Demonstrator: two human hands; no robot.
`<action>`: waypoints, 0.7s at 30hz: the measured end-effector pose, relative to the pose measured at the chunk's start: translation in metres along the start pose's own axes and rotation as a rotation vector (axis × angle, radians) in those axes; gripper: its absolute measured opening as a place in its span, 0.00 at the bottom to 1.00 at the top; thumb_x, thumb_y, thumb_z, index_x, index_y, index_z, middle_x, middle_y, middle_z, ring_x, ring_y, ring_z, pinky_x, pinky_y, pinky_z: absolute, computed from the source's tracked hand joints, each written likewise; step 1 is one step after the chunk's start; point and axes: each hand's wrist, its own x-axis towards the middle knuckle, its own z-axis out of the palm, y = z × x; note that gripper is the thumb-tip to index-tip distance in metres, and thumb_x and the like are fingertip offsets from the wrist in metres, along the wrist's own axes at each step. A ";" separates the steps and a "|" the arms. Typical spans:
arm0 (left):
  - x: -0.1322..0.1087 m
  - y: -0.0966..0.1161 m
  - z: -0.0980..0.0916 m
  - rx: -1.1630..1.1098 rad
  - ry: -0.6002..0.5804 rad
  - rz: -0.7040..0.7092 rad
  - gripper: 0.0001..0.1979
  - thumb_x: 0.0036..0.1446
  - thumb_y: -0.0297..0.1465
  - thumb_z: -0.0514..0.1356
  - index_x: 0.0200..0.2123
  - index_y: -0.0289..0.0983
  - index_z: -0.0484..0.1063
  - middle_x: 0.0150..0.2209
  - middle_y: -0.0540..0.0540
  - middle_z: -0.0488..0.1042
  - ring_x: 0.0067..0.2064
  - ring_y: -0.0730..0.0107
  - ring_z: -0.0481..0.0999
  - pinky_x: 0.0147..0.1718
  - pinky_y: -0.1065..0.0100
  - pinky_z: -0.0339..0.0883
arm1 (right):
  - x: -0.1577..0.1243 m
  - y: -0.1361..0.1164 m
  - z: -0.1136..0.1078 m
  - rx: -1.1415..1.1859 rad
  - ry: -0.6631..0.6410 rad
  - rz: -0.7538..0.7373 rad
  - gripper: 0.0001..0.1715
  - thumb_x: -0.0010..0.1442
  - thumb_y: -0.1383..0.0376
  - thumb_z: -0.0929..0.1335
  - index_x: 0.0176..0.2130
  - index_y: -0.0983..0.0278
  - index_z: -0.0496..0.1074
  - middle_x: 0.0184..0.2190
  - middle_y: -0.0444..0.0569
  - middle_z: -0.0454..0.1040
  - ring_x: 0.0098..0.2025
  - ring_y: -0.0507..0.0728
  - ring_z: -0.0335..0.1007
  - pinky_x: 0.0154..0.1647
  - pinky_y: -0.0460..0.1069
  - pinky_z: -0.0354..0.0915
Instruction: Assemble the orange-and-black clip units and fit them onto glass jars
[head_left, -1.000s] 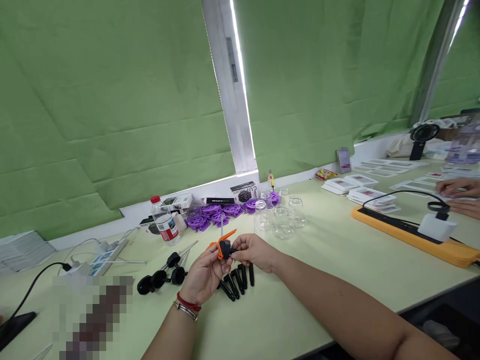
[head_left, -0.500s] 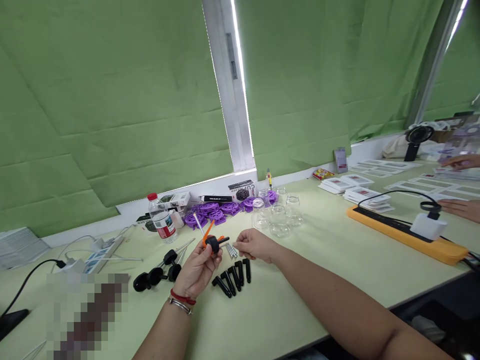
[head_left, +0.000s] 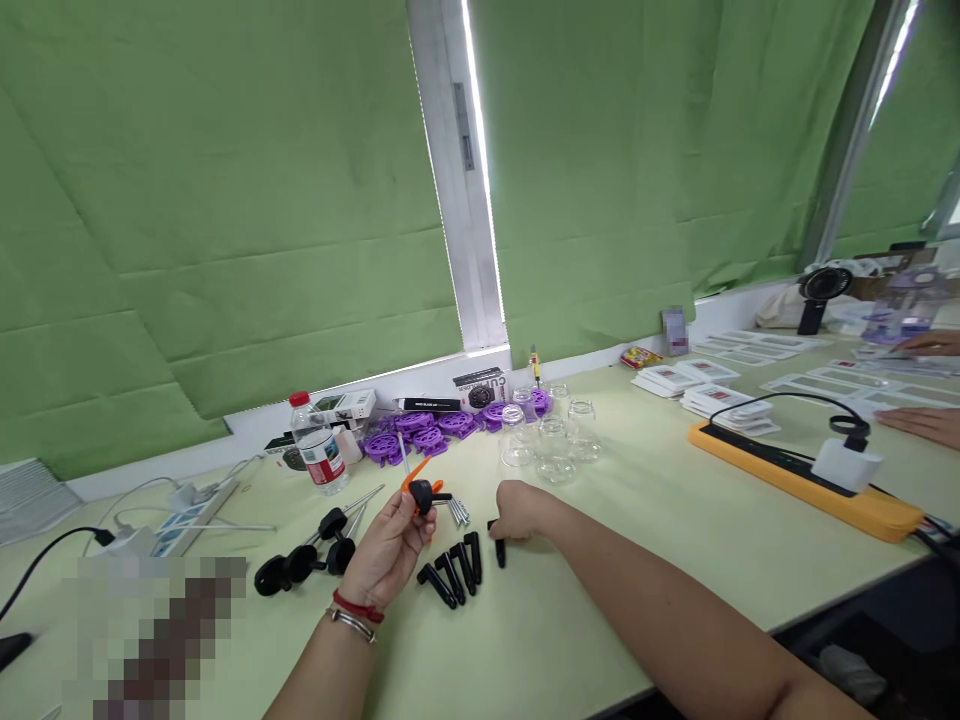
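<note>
My left hand (head_left: 401,525) is closed around a part with a black round body (head_left: 422,495), orange pieces and a thin metal rod that points up. A short black stub sticks out of its right side. At the right, my right hand (head_left: 519,510) pinches the top of a black L-shaped handle (head_left: 501,553) that stands a little apart from the others. Several more black L-shaped handles (head_left: 452,575) lie in a row between my hands. Just behind them is a small pile of screws (head_left: 460,511).
Black round parts with metal rods (head_left: 301,563) lie left. Purple plastic pieces (head_left: 431,440), a water bottle (head_left: 321,450) and upturned glass cups (head_left: 553,450) stand at the back. A yellow power strip (head_left: 795,480) lies right, near another person's hands (head_left: 919,425).
My right hand has moved from beside the screws to the rightmost black handle and taken hold of it; that handle is now farther from the row. My left hand keeps its hold.
</note>
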 end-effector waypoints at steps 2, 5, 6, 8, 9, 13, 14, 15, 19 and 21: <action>0.001 -0.001 -0.001 -0.014 -0.005 0.001 0.12 0.54 0.32 0.63 0.40 0.32 0.71 0.30 0.44 0.74 0.29 0.74 0.73 0.27 0.74 0.69 | 0.005 0.004 0.001 -0.066 0.054 0.014 0.07 0.41 0.66 0.70 0.23 0.68 0.72 0.22 0.52 0.73 0.24 0.57 0.69 0.20 0.47 0.57; 0.003 -0.002 -0.003 -0.041 -0.019 0.001 0.12 0.55 0.33 0.62 0.40 0.32 0.72 0.30 0.44 0.74 0.29 0.74 0.72 0.26 0.74 0.69 | 0.008 0.008 0.000 -0.086 0.099 -0.001 0.10 0.40 0.67 0.70 0.28 0.68 0.73 0.28 0.54 0.74 0.28 0.58 0.70 0.21 0.46 0.57; 0.004 -0.002 -0.003 -0.047 -0.022 -0.002 0.12 0.55 0.33 0.61 0.40 0.32 0.72 0.30 0.44 0.74 0.29 0.75 0.72 0.26 0.74 0.69 | 0.008 0.009 0.000 -0.086 0.102 -0.007 0.10 0.41 0.67 0.70 0.29 0.67 0.73 0.29 0.53 0.74 0.28 0.58 0.70 0.21 0.46 0.57; 0.004 -0.002 -0.002 -0.051 -0.023 -0.013 0.12 0.56 0.33 0.61 0.40 0.31 0.73 0.30 0.44 0.73 0.28 0.75 0.72 0.26 0.74 0.69 | 0.006 0.010 -0.003 -0.072 0.123 -0.061 0.08 0.43 0.66 0.69 0.29 0.66 0.73 0.29 0.51 0.74 0.28 0.56 0.69 0.22 0.45 0.56; 0.005 -0.001 -0.002 -0.053 -0.021 -0.017 0.12 0.56 0.33 0.60 0.41 0.30 0.73 0.30 0.44 0.73 0.28 0.75 0.71 0.26 0.74 0.68 | 0.005 0.009 -0.003 -0.053 0.148 -0.118 0.07 0.45 0.66 0.68 0.29 0.65 0.73 0.29 0.50 0.73 0.29 0.54 0.68 0.23 0.45 0.55; 0.003 0.000 0.002 -0.060 -0.004 -0.045 0.13 0.57 0.33 0.60 0.41 0.29 0.72 0.28 0.44 0.72 0.28 0.75 0.71 0.24 0.75 0.67 | 0.005 0.006 -0.002 0.091 0.248 -0.404 0.06 0.50 0.65 0.66 0.30 0.65 0.72 0.28 0.47 0.72 0.28 0.51 0.64 0.25 0.44 0.54; 0.003 0.000 0.002 -0.060 -0.003 -0.050 0.13 0.57 0.33 0.60 0.40 0.29 0.72 0.28 0.44 0.72 0.28 0.75 0.71 0.24 0.75 0.67 | 0.006 0.005 0.000 0.117 0.251 -0.439 0.07 0.50 0.66 0.66 0.31 0.65 0.72 0.28 0.46 0.72 0.28 0.51 0.64 0.25 0.44 0.54; 0.002 0.000 0.003 -0.061 -0.005 -0.054 0.12 0.57 0.33 0.60 0.40 0.30 0.72 0.28 0.44 0.72 0.27 0.75 0.70 0.24 0.75 0.67 | 0.006 0.005 0.001 0.135 0.247 -0.459 0.07 0.51 0.66 0.66 0.32 0.65 0.72 0.27 0.46 0.71 0.27 0.50 0.62 0.25 0.44 0.54; 0.001 -0.002 0.005 -0.058 -0.026 -0.066 0.11 0.56 0.33 0.61 0.38 0.30 0.72 0.28 0.45 0.72 0.27 0.76 0.70 0.24 0.75 0.66 | 0.004 0.002 0.003 0.178 0.245 -0.514 0.07 0.52 0.67 0.65 0.34 0.64 0.70 0.25 0.43 0.69 0.24 0.49 0.59 0.24 0.44 0.52; 0.001 -0.003 0.004 -0.057 -0.025 -0.067 0.11 0.55 0.33 0.61 0.38 0.30 0.72 0.28 0.45 0.72 0.27 0.75 0.71 0.24 0.75 0.66 | 0.001 0.000 0.002 0.195 0.254 -0.554 0.06 0.53 0.68 0.65 0.34 0.64 0.70 0.25 0.43 0.68 0.24 0.49 0.59 0.25 0.44 0.52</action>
